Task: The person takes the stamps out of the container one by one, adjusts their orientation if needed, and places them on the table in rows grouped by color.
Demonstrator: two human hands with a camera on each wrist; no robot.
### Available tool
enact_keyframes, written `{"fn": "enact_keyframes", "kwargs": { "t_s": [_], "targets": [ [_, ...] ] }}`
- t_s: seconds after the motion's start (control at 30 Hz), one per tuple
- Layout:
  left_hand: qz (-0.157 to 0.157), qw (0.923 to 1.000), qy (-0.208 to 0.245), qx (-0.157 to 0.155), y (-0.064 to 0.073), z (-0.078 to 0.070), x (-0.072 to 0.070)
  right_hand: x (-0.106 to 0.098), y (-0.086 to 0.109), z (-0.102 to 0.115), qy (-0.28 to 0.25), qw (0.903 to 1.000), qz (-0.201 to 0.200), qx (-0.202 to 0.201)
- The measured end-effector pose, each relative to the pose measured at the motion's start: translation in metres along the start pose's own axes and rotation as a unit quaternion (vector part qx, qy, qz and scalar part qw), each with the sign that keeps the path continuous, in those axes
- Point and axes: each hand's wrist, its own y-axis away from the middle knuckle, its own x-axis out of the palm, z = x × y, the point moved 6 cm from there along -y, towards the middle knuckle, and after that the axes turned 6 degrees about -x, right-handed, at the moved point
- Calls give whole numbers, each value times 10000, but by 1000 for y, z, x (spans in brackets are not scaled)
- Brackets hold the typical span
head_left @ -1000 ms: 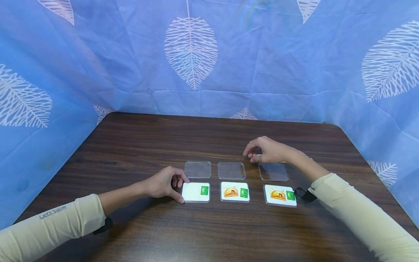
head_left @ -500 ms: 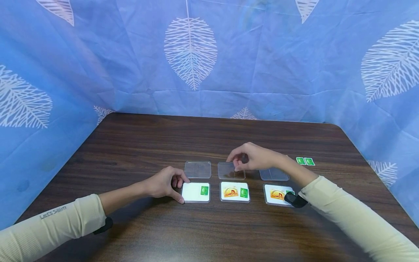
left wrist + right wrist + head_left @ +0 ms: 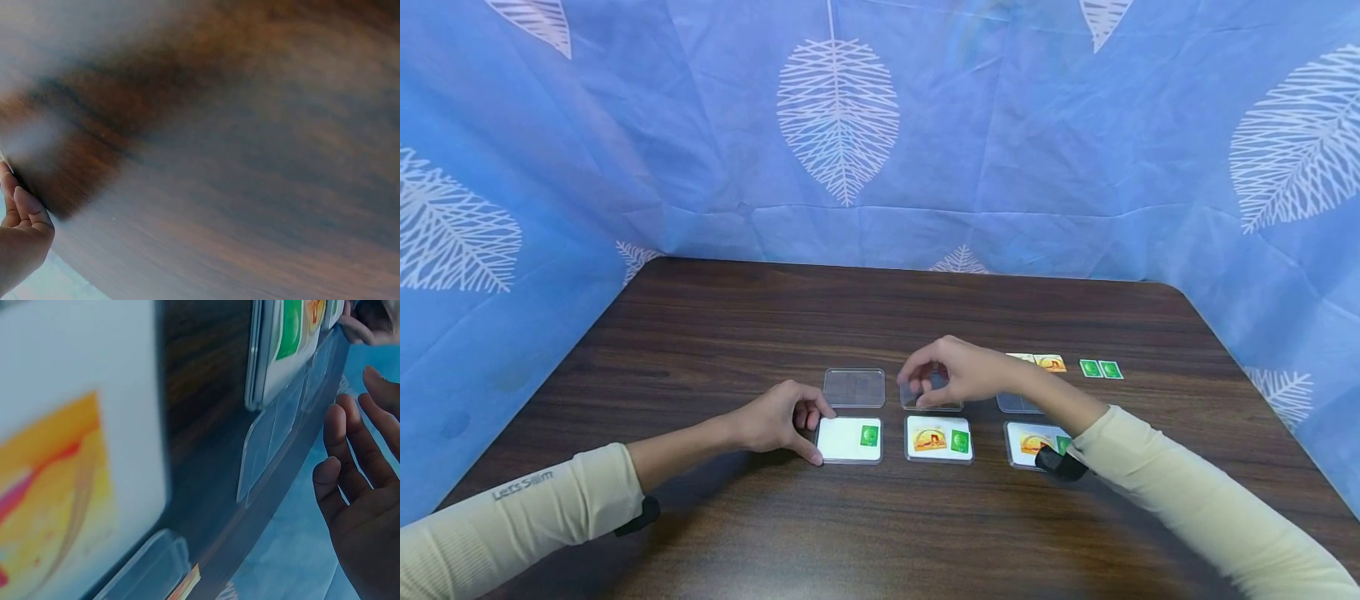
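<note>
My left hand [image 3: 775,417] grips the left side of a flat clear case [image 3: 838,442] holding a white card, thumb at the near corner and index finger at the far one. A green stamp [image 3: 869,436] lies on that card's right. In the left wrist view, that hand [image 3: 25,231] shows only at the edge. My right hand [image 3: 973,367] hovers over the middle clear lid [image 3: 951,405], partly hiding it. Its fingers bend loosely apart from the thumb, nothing between them in the right wrist view. The middle case [image 3: 917,454] carries an orange picture stamp [image 3: 929,439] and a green stamp [image 3: 959,442].
A third case [image 3: 1017,459] with similar stamps sits at the right, partly behind the black wrist strap [image 3: 1060,463]. Behind the cases lie a left lid [image 3: 853,388] and a right lid [image 3: 1015,403]. Loose orange stamps [image 3: 1049,362] and two green stamps [image 3: 1110,369] lie farther back.
My right hand has moved left from beyond the right lid to above the middle lid, uncovering the loose stamps. The left hand has stayed at the left case.
</note>
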Motion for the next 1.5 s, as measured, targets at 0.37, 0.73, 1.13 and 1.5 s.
{"fn": "enact_keyframes", "kwargs": {
  "t_s": [0.37,0.73,1.13,1.5],
  "targets": [
    [-12,10000,36,-49,-1,1,1,14,-16,11,133,9996,215,-132],
    [-8,9998,24,-176,-2,6,0,35,-34,23,342,9974,626,-48],
    [-20,9997,66,-215,-2,7,1,45,-42,26,498,9959,748,53],
    [-22,9998,24,-189,-2,5,0,50,-46,29,643,9948,783,144]
  ]
}}
